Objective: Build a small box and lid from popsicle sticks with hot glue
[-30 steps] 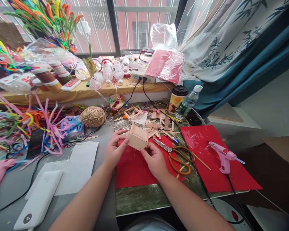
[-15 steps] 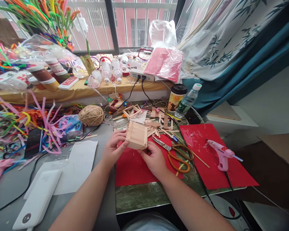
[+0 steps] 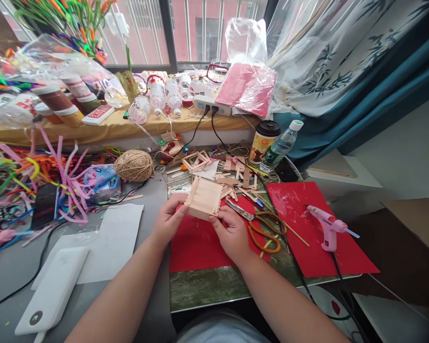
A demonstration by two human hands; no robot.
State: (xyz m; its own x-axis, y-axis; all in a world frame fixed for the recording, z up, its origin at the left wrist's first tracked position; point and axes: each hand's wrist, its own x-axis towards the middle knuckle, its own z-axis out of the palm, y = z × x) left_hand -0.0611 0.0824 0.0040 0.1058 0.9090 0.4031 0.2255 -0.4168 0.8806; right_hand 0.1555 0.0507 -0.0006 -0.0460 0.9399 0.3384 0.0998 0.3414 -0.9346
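A small box made of wooden craft sticks (image 3: 204, 196) is held up between both hands, its flat square face tilted toward me. My left hand (image 3: 170, 219) grips its left side, thumb at the near corner. On the near right corner, my right hand (image 3: 230, 234) pinches the box between thumb and fingers. Beneath lies a red sheet (image 3: 200, 252). Scissors with brown handles (image 3: 268, 231) rest just right of my right hand. Loose craft sticks and small stick frames (image 3: 200, 162) are heaped behind the box.
A pink glue gun (image 3: 329, 226) lies on a second red sheet (image 3: 353, 259) at the right. A water bottle (image 3: 280, 147) and a lidded cup (image 3: 264, 141) stand behind. Twine ball (image 3: 133, 166), white power bank (image 3: 53, 288) and pipe cleaners (image 3: 64, 176) are at the left.
Both hands have tipped the box, so its square face now shows more from above and the near side looks thinner. The view has shifted slightly.
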